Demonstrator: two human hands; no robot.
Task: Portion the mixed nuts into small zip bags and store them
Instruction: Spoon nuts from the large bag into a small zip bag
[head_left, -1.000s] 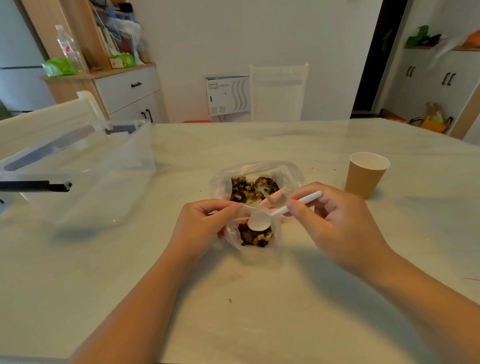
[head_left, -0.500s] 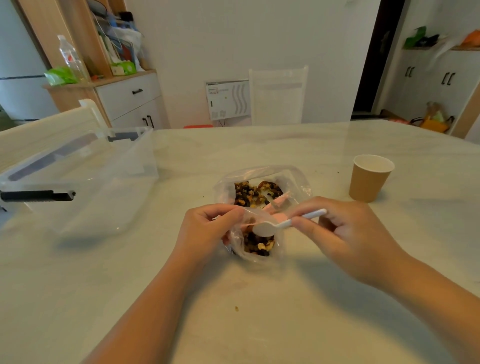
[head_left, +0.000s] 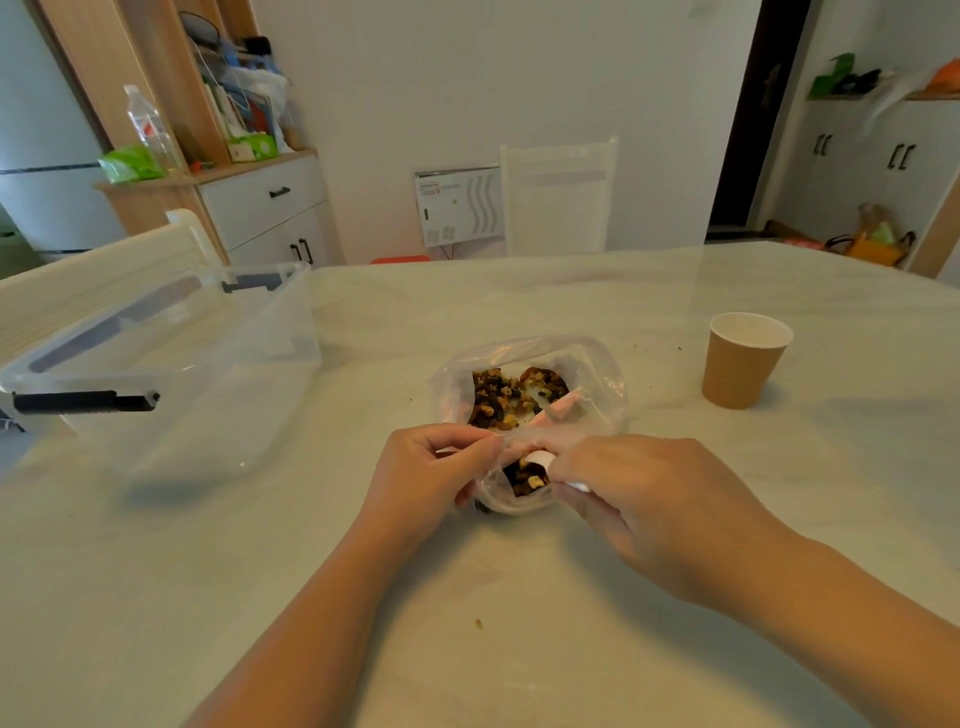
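A small clear zip bag (head_left: 511, 486) with dark and golden mixed nuts in its bottom sits on the table between my hands. My left hand (head_left: 434, 467) pinches the bag's left rim. My right hand (head_left: 639, 499) grips a white plastic spoon (head_left: 540, 460), and the spoon's bowl lies inside the bag's mouth over the nuts; most of the handle is hidden under my fingers. Just behind them a larger clear bag (head_left: 597, 374) lies open with a pile of mixed nuts (head_left: 514, 395) in it.
A brown paper cup (head_left: 745, 361) stands to the right. A clear plastic storage box (head_left: 171, 364) with black latches sits at the left. A nut crumb (head_left: 478, 622) lies on the pale table (head_left: 519, 649) near me. A white chair (head_left: 558, 192) stands beyond the far edge.
My right hand has moved left and lower, bringing the spoon's bowl from above the small bag down into its mouth. My left hand keeps hold of the rim.
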